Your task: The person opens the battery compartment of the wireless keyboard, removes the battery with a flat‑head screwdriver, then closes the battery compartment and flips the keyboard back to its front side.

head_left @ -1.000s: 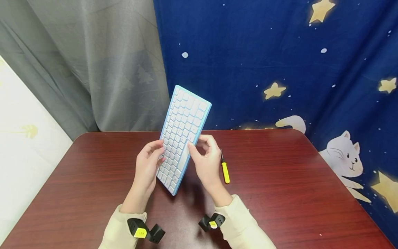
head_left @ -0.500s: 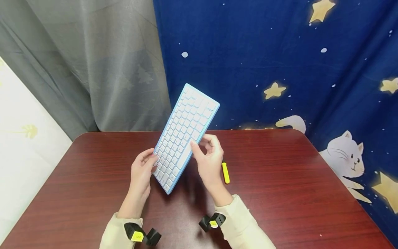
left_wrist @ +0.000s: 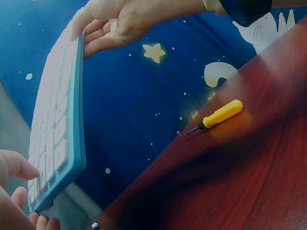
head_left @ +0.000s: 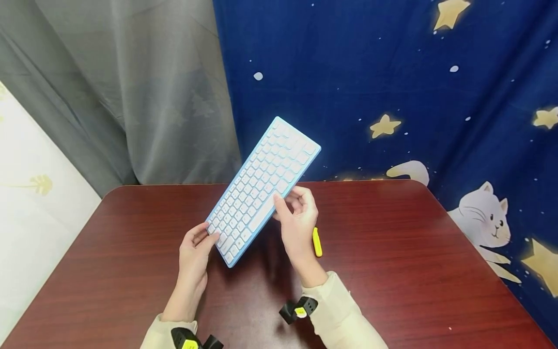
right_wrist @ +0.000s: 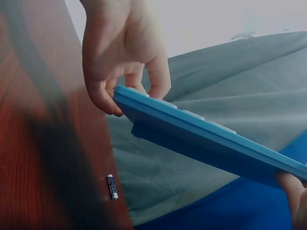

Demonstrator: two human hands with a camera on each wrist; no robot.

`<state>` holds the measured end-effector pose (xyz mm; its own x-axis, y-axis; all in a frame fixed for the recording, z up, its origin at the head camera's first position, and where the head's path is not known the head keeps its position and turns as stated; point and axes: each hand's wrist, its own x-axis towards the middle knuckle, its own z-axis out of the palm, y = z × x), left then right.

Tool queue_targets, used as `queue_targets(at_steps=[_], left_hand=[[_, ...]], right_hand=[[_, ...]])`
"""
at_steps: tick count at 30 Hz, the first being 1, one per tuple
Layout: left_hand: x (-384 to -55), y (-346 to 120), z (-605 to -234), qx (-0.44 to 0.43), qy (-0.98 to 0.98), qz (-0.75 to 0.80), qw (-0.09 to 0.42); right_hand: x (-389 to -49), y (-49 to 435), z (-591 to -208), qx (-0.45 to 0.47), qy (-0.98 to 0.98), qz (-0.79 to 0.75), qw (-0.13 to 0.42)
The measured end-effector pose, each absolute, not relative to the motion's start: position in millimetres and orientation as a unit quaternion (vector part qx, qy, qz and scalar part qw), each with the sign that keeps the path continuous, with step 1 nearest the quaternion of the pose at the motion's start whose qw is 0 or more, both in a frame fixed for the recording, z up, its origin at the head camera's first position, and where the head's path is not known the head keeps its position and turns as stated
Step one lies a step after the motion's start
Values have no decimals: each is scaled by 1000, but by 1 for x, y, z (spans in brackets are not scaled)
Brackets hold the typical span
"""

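Observation:
A light blue keyboard (head_left: 261,186) with white keys is held tilted above the table, keys toward the head camera. My left hand (head_left: 193,257) pinches its lower left end, thumb on the keys and fingers behind. Partway along the spacebar side, my right hand (head_left: 300,225) grips the long edge, its thumb (left_wrist: 80,21) lying over the key face in the left wrist view. From below, the right wrist view shows the plain blue underside (right_wrist: 201,153) with a raised strip along the back edge.
A screwdriver (left_wrist: 223,114) with a yellow handle lies on the dark red table (head_left: 392,252), partly behind my right hand in the head view. Near the table edge lies a small battery (right_wrist: 112,187), seen in the right wrist view. Curtains (head_left: 348,72) hang behind.
The keyboard has turned clockwise, its upper end swinging right. My left hand has moved down and left, from the middle of its edge to the lower end; my right hand has shifted slightly right.

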<state>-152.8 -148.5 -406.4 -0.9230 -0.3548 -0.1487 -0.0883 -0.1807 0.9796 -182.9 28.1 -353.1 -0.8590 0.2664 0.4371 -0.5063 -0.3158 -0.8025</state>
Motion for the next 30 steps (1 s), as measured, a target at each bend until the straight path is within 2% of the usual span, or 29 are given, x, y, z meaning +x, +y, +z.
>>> queue_targets(at_steps=[7,12,17,30], left_hand=[[-148,-149,-413,146,-571,-804,75],[-147,-149,-415,104,-500,-858,42],[-148,-148,-411,103,-455,-884,18],[-146,-143,-405,152,-396,-903,65]], right_hand=[[-185,28,-354,99,-509,820,244],[-186,28,-354,99,-494,827,250],[-185,27,-354,99,-490,828,253],[-183,24,-359,92,-497,828,245]])
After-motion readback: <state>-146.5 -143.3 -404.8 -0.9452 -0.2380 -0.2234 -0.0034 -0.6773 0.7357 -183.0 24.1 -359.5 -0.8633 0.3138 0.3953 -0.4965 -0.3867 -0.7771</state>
